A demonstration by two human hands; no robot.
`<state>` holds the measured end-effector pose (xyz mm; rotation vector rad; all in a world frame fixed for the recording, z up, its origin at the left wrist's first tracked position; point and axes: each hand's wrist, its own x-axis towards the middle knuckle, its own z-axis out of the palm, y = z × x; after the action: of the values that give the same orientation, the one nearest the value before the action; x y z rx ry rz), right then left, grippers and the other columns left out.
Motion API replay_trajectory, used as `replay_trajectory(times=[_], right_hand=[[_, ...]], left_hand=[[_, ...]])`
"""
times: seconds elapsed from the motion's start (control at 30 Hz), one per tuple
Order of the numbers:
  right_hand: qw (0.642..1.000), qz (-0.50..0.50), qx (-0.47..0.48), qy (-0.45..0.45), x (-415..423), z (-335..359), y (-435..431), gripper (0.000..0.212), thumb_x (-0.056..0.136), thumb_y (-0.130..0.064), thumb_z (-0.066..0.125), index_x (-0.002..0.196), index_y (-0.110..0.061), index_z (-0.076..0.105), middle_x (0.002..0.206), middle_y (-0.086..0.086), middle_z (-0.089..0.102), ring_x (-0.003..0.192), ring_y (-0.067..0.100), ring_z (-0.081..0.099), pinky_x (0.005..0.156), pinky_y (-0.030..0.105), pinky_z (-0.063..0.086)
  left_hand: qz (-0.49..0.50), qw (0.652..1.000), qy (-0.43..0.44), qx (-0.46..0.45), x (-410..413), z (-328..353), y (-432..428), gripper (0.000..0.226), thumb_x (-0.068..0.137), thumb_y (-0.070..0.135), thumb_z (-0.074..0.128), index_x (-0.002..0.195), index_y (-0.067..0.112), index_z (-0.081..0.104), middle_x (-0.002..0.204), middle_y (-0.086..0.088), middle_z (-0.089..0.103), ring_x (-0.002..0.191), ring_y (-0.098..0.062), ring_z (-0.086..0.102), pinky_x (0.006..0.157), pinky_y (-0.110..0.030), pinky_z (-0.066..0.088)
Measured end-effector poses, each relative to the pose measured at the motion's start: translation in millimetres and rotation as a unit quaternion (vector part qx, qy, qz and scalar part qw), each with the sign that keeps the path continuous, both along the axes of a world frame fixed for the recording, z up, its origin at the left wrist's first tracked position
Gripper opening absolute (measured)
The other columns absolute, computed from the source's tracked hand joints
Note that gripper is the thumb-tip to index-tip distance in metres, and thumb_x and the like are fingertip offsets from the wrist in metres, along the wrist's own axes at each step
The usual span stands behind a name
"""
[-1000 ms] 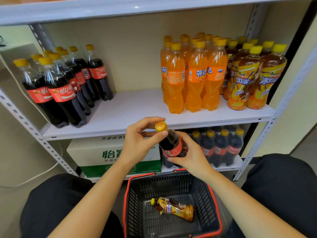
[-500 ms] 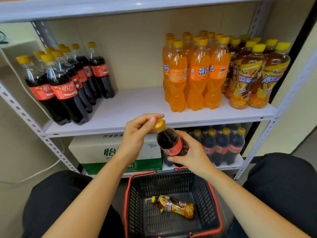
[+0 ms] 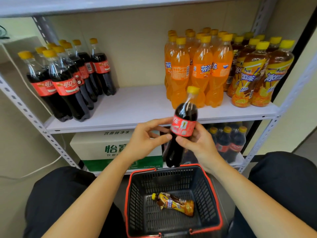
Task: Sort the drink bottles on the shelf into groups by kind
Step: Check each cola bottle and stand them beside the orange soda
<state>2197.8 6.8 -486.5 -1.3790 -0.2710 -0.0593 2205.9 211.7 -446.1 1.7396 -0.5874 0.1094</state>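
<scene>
While both hands, left hand [image 3: 145,140] and right hand [image 3: 199,143], grip it, the cola bottle [image 3: 182,127] stands nearly upright, yellow cap up, leaning slightly right.

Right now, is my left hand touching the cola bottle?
Touching: in the head view, the left hand has its fingers on the label of the cola bottle.

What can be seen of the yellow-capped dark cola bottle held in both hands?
The clear plastic cola bottle holds dark drink, with a yellow cap and a red label round its middle. It is nearly upright, cap leaning right, held before the white shelf edge, above the black basket. The left hand and right hand grip it at the label.
</scene>
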Motion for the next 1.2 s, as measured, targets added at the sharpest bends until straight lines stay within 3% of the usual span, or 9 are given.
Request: replay_trajectory(times=[0.1,0.23,0.33,0.43,0.53,0.67,0.97,1.07,1.2], right_hand=[[0.995,-0.026,0.094,0.031,1,11,-4,0.053,0.078,-0.022,0.079,0.128,-0.017,0.061,0.12,0.007,0.075,0.115,0.028,0.07,0.094,0.044,0.058],[0.982,-0.048,0.17,0.071,2,24,-12,0.056,0.08,-0.028,0.074,0.13,-0.011,0.057,0.12,0.012,0.073,0.112,0.03,0.071,0.084,0.043,0.061],[0.973,-0.049,0.204,0.1,2,28,-16,0.061,0.081,-0.032,0.072,0.135,-0.009,0.054,0.125,0.016,0.071,0.113,0.032,0.071,0.084,0.046,0.062],[0.971,-0.017,0.202,0.126,2,32,-22,0.062,0.083,-0.031,0.07,0.138,-0.008,0.052,0.125,0.016,0.071,0.113,0.032,0.071,0.082,0.049,0.062],[0.977,0.028,0.169,0.129,2,34,-30,0.058,0.085,-0.023,0.071,0.138,-0.006,0.053,0.129,0.018,0.069,0.116,0.035,0.069,0.089,0.054,0.06],[0.969,0.062,0.197,0.137,1,34,-32,0.044,0.089,-0.02,0.068,0.13,-0.009,0.059,0.127,0.018,0.07,0.116,0.034,0.07,0.083,0.045,0.061],[0.957,0.021,0.225,0.181,-2,38,-28,0.056,0.084,-0.038,0.071,0.129,-0.007,0.061,0.116,0.013,0.075,0.096,0.022,0.076,0.064,0.026,0.059],[0.956,0.013,0.234,0.176,-2,38,-28,0.046,0.083,-0.034,0.073,0.122,-0.01,0.064,0.115,0.011,0.076,0.1,0.022,0.076,0.07,0.027,0.06],[0.96,-0.004,0.231,0.158,-3,38,-26,0.054,0.083,-0.031,0.073,0.131,-0.01,0.059,0.121,0.009,0.075,0.109,0.025,0.074,0.076,0.031,0.061]], left_hand=[[-0.034,0.996,0.031,0.072,-3,-4,-4,0.062,0.09,0.008,0.077,0.144,0.028,0.055,0.132,0.008,0.068,0.118,-0.009,0.065,0.091,-0.026,0.056],[-0.073,0.992,0.064,0.075,-6,-4,-7,0.073,0.088,0.012,0.079,0.151,0.028,0.047,0.139,0.012,0.063,0.12,-0.019,0.065,0.092,-0.039,0.059],[-0.1,0.992,0.071,0.027,-7,-4,-9,0.079,0.08,0.004,0.084,0.148,0.027,0.051,0.139,0.008,0.064,0.122,-0.029,0.064,0.085,-0.031,0.06],[-0.093,0.991,0.088,-0.032,-5,-5,-11,0.069,0.079,0.0,0.083,0.138,0.026,0.06,0.135,0.001,0.067,0.12,-0.036,0.065,0.091,-0.041,0.061],[-0.074,0.991,0.083,-0.075,-4,-5,-12,0.062,0.077,0.013,0.086,0.132,0.032,0.066,0.132,0.0,0.069,0.119,-0.026,0.067,0.096,-0.04,0.058],[-0.069,0.985,0.076,-0.136,-3,-3,-16,0.054,0.077,0.022,0.084,0.128,0.034,0.07,0.126,-0.003,0.073,0.11,-0.021,0.068,0.089,-0.03,0.057],[-0.091,0.97,0.088,-0.208,-3,1,-19,0.046,0.084,0.02,0.082,0.128,0.027,0.071,0.13,-0.006,0.07,0.105,-0.022,0.072,0.085,-0.031,0.059],[-0.069,0.973,0.091,-0.202,-2,-3,-20,0.037,0.094,0.024,0.068,0.13,0.029,0.069,0.131,-0.007,0.069,0.111,-0.023,0.069,0.084,-0.032,0.06],[-0.076,0.98,0.082,-0.162,0,-8,-20,0.047,0.094,0.021,0.071,0.139,0.026,0.06,0.138,-0.006,0.064,0.115,-0.029,0.068,0.09,-0.043,0.06]])
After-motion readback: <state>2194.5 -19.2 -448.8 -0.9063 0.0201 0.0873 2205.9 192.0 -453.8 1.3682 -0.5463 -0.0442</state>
